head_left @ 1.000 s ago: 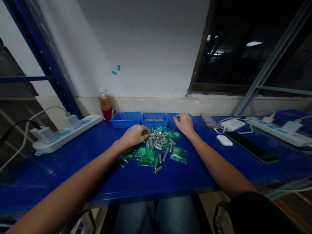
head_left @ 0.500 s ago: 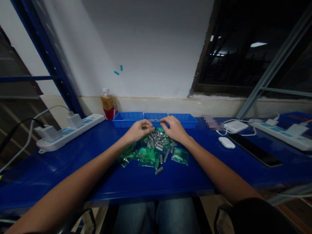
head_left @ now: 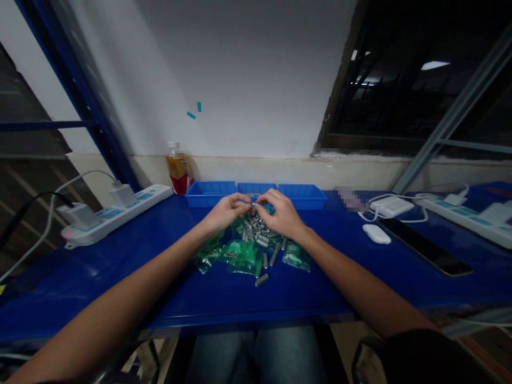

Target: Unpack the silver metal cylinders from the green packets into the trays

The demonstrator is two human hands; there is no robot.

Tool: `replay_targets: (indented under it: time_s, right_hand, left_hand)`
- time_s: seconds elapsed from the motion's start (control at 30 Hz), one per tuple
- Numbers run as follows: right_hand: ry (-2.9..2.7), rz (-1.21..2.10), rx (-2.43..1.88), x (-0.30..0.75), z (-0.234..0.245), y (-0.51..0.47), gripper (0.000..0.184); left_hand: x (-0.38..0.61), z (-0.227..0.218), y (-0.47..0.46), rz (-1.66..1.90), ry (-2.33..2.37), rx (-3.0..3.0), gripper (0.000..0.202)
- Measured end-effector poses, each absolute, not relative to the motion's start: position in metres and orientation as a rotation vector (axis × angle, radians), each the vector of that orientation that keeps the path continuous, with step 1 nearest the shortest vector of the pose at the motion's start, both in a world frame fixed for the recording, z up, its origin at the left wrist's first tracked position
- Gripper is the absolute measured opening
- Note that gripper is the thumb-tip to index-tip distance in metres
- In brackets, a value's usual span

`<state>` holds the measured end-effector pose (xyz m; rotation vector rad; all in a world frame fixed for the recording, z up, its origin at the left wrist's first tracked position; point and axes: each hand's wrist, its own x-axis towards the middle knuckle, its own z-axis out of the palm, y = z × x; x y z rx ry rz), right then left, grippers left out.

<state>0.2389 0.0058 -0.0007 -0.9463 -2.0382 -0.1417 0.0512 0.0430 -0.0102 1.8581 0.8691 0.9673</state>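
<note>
My left hand (head_left: 228, 213) and my right hand (head_left: 280, 214) meet above a heap of small metal pieces (head_left: 262, 240), their fingertips nearly touching. Both hands are closed in a pinch around a tiny item between them, too small and blurred to name. Green plastic bags (head_left: 244, 255) lie in front of and under the heap, and another green bag (head_left: 296, 257) sits at its right. A loose metal cylinder (head_left: 262, 280) rests nearest to me. Just behind my hands stands a blue tray (head_left: 302, 197) with three compartments, its middle one partly hidden.
A drink bottle (head_left: 178, 168) stands behind the tray's left end. Power strips lie at the left (head_left: 116, 216) and the right (head_left: 470, 217) with cables. A phone (head_left: 426, 246), a white earbud case (head_left: 376, 233) and a white charger (head_left: 391, 206) are on the blue table (head_left: 192, 309).
My hands have come closer together, the right one moving left, so the fingertips now meet over the heap. The view has shifted slightly.
</note>
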Motion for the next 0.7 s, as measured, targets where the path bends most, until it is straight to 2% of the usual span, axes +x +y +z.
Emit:
replay_targets:
  time_s: [0.1,0.2,0.4,0.57,0.7]
  right_hand:
    - [-1.954,-0.278,-1.131,0.255,-0.003,0.017,0.009]
    - [-1.75,-0.345,-1.369,0.283,-0.009,0.035,0.012]
    - [-1.536,-0.266,-1.691,0.319,-0.024,0.056,0.013]
    - [-1.583,-0.239,-1.764,0.312,-0.024,0.053,0.016]
    - [-1.626,-0.276,-1.753,0.302,-0.017,0.045,0.019]
  left_hand:
    - [0.048,-0.014,0.043,0.803,1.067,2.475,0.017]
    - [0.046,-0.017,0.043,0.626,1.143,2.75,0.021]
    - [0.049,-0.019,0.045,0.652,1.184,2.698,0.019]
    - [0.05,-0.016,0.043,0.726,1.217,2.583,0.014]
    - [0.052,-0.005,0.037,0.86,1.275,2.447,0.02]
